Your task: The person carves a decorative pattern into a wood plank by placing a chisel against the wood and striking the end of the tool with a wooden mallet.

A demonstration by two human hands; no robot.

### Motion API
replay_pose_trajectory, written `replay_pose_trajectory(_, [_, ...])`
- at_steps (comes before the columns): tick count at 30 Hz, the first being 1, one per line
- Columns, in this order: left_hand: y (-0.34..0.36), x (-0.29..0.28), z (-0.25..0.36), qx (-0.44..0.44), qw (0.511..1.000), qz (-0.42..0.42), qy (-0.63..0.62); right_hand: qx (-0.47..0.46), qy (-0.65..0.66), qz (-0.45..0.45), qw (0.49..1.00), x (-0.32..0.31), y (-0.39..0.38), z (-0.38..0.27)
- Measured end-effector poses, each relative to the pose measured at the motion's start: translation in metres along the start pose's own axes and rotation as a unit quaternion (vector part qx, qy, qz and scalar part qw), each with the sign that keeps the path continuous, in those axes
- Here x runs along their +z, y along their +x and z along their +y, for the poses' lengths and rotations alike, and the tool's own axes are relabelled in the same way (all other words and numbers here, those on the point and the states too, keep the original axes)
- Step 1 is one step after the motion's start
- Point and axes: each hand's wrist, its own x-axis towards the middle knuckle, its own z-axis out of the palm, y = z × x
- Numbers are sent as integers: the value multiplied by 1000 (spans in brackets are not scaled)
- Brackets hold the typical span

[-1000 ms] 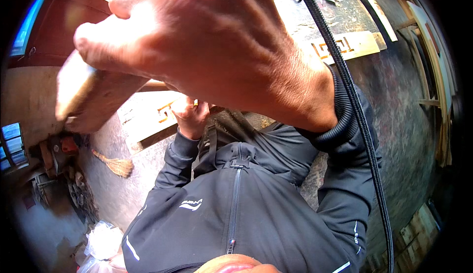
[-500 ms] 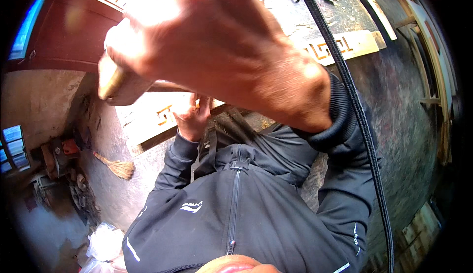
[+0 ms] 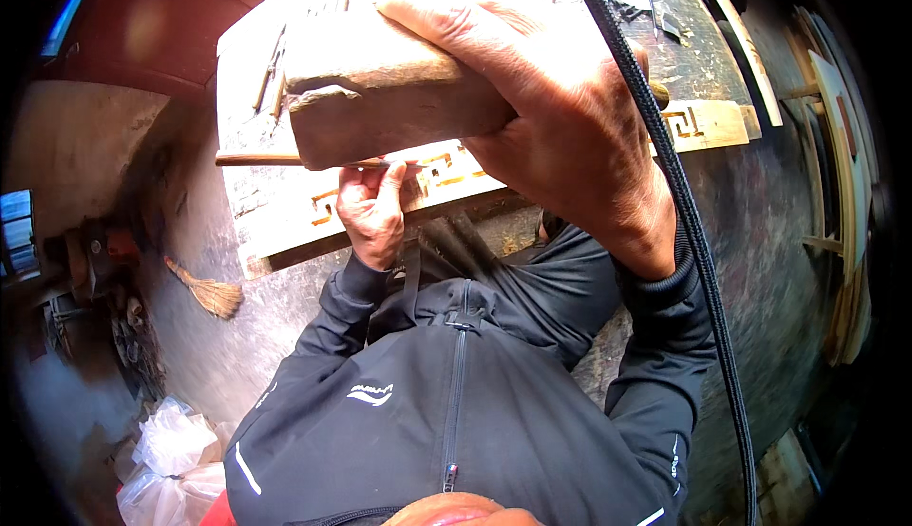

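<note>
My right hand (image 3: 579, 122) is raised over the bench, its fingers wrapped round a thick brown wooden mallet (image 3: 404, 113). A rounded end of wood shows past the far side of that hand. Below and to the left, my left hand (image 3: 372, 220) pinches a chisel (image 3: 258, 159) with a long slim shaft. The chisel lies low and slanted, its thin tip pointing right over a pale wooden board (image 3: 283, 241). Angular fret-like slots are cut through the board. The mallet hides part of the chisel, and my right hand covers the board's middle.
Several slim tools (image 3: 271, 75) lie on the workbench (image 3: 249, 41) at the left, with more at the back. A black braided cord (image 3: 670, 155) crosses the view on the right. A straw broom (image 3: 209, 293) and a white plastic bag (image 3: 173, 455) are on the left. Planks (image 3: 841, 146) lean at the right.
My right hand and the mallet have swung right and away from the view, uncovering more of the bench. The chisel and my left hand show more fully; my left hand still holds it.
</note>
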Motion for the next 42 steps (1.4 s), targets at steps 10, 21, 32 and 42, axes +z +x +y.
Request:
replay_pose_trajectory(10, [-5,2,4,3,996,-14,84,-10,-23,-19,1000,10,-2,3])
replay_pose_trajectory(21, [-4,-2,5,15,992,-66,103,-28,-42,-9,999,17,2,3])
replay_pose_trajectory(32, [-1,1,20,99,963,-87,235,-56,-71,13,996,22,3,9])
replay_pose_trajectory(42, [-1,3,21,119,966,-64,219,-31,-50,-13,998,14,9,-8])
